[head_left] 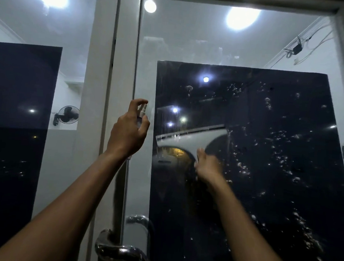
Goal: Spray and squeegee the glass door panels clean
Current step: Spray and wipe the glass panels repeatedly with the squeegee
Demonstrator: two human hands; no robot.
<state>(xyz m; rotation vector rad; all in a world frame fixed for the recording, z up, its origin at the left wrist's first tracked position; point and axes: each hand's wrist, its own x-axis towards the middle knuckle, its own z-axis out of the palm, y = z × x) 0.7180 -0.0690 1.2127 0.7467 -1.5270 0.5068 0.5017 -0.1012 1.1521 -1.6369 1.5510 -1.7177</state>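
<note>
My left hand (129, 130) is raised in front of the door frame and grips a small clear spray bottle (142, 113), index finger curled over its top. My right hand (206, 165) holds a white squeegee (191, 136) by its handle, the blade lying against the right glass door panel (277, 158). The hand is motion-blurred. The dark tinted glass carries many droplets and foam spots to the right of the squeegee. The strip left of the blade looks wiped. A left glass panel (15, 119) stands beyond the frame.
A white door frame (122, 65) runs vertically between the two panels. Chrome door handles (118, 249) sit low in the middle. Ceiling lights, a wall fan (67, 115) and hanging cables (297, 49) show through the upper clear glass.
</note>
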